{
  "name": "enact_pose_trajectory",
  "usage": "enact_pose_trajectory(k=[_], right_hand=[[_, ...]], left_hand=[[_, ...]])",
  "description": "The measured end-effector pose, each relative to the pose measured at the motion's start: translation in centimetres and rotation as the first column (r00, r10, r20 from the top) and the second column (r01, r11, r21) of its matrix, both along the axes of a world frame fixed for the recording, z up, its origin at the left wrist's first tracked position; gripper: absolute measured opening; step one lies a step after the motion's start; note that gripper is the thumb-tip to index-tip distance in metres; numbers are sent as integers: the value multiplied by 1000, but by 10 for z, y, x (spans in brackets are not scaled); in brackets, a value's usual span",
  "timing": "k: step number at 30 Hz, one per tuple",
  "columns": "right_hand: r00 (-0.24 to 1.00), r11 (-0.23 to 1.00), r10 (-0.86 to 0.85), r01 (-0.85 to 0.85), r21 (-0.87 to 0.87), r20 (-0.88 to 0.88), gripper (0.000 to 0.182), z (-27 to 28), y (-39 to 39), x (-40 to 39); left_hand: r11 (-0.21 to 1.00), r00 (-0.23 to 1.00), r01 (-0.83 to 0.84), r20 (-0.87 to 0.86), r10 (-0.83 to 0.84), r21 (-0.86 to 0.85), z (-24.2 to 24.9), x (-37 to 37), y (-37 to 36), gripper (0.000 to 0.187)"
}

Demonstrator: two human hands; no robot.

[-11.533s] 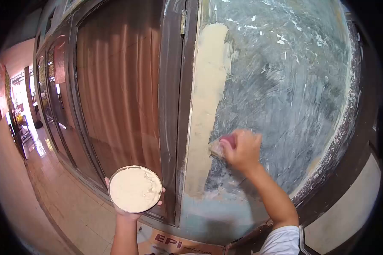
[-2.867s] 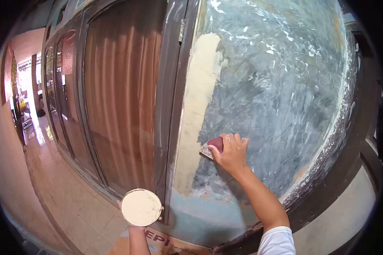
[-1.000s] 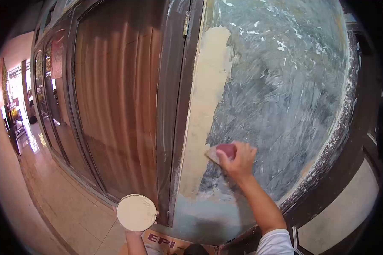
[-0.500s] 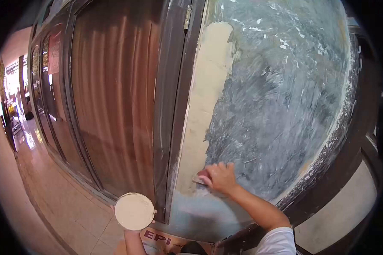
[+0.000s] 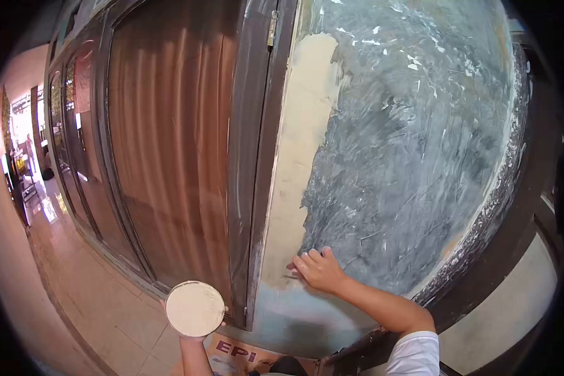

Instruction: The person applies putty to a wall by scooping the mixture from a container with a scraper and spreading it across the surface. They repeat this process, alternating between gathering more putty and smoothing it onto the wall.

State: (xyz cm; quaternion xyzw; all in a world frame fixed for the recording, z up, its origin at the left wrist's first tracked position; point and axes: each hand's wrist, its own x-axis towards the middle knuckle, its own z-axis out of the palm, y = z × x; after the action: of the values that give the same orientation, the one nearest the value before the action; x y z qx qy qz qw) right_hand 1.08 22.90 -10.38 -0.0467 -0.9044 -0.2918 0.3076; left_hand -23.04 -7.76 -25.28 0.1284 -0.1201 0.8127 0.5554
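Observation:
My left hand (image 5: 192,340) supports a round dish of cream-coloured putty (image 5: 195,308) from below, in front of the window's lower corner. Only fingertips at its rim and the wrist show. Against the wall (image 5: 401,163), my right hand (image 5: 320,270) is closed around a small putty scraper (image 5: 291,268), mostly hidden by the fingers. The scraper lies at the lower end of a cream putty strip (image 5: 301,131). That strip runs down the wall beside the dark wooden frame (image 5: 247,156), with a ragged right edge against the grey-blue surface.
Left of the frame is a glass pane with a reddish-brown curtain (image 5: 169,138) behind it. A brass hinge (image 5: 272,28) sits high on the frame. Below lies a printed orange sheet (image 5: 238,354) on the tiled floor (image 5: 106,307). Dark woodwork (image 5: 476,282) borders the wall at right.
My right hand has shifted slightly down and left at the strip's lower end, and its fingers now cover more of the scraper. The view has tilted a little; the dish stays held.

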Motion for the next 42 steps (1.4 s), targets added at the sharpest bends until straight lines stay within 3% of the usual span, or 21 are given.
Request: enact_pose_trajectory(k=[2,4,7,8,9,11,14,16,19,20,25,26,28,29,31,33,36,39,40,41,42], right_hand=[[996,987,-61,69,145,-63,31,39,-2,1],[908,986,-162,165,-27,-386,28,101,-8,4],[745,994,-108,79,-75,-658,32,112,-11,12],[894,948,-278,195,-252,-351,36,99,-23,15],[894,947,-280,198,-253,-350,36,64,-23,14],[992,997,-76,78,18,-100,37,-4,-7,7],[947,948,-307,296,-119,-96,36,50,-7,3],[768,989,-144,98,-108,-623,33,108,-1,9],[627,999,41,-4,50,-778,33,125,2,6],[881,964,-217,126,-233,-420,28,114,-20,14],[994,972,104,-94,215,-38,22,-5,12,-4],[996,960,-20,42,276,-83,28,29,10,-5],[891,991,-105,128,23,-442,33,98,4,1],[891,991,-102,128,30,-442,33,111,11,4],[610,994,-35,105,37,-791,35,125,20,11],[859,981,-172,108,-158,-483,32,100,-11,9],[999,998,-33,33,48,-4,30,15,-7,-3],[955,967,-253,255,-9,-154,29,60,-1,-4],[891,976,-217,208,-64,-398,31,85,-1,-2],[892,975,-219,210,-65,-395,31,97,4,0],[784,989,-144,125,-73,-604,32,105,8,1]], left_hand=[[999,999,-26,17,27,-38,5,0,-1,110],[1000,1000,2,15,-2,-26,10,1,0,111],[1000,1000,13,16,-13,-7,4,2,4,111],[1000,1000,1,4,-1,-7,0,1,4,111],[1000,1000,-10,-9,10,-4,-2,0,4,111],[999,999,29,28,-30,37,10,9,5,110],[977,988,-139,-89,126,-162,14,10,5,105],[973,988,-149,-77,137,-178,17,11,5,105],[968,988,-155,-58,146,-199,23,16,3,104],[967,988,-153,-55,145,-203,27,17,2,103],[977,992,-115,-63,105,-181,32,19,-1,102],[974,991,-131,-58,122,-182,27,17,-1,102],[964,984,-175,-65,165,-201,17,14,-1,103],[951,976,-215,-69,204,-221,13,13,0,103],[962,976,-212,-87,200,-170,13,16,3,103],[970,988,-153,-42,148,-189,17,17,2,105],[976,991,-134,-34,130,-173,15,15,4,105],[998,999,33,-30,-31,54,0,2,10,112],[989,997,-69,-27,66,-129,13,10,7,104],[989,998,-67,-25,65,-131,13,11,8,104],[994,998,-62,-26,60,-93,12,11,10,104]])
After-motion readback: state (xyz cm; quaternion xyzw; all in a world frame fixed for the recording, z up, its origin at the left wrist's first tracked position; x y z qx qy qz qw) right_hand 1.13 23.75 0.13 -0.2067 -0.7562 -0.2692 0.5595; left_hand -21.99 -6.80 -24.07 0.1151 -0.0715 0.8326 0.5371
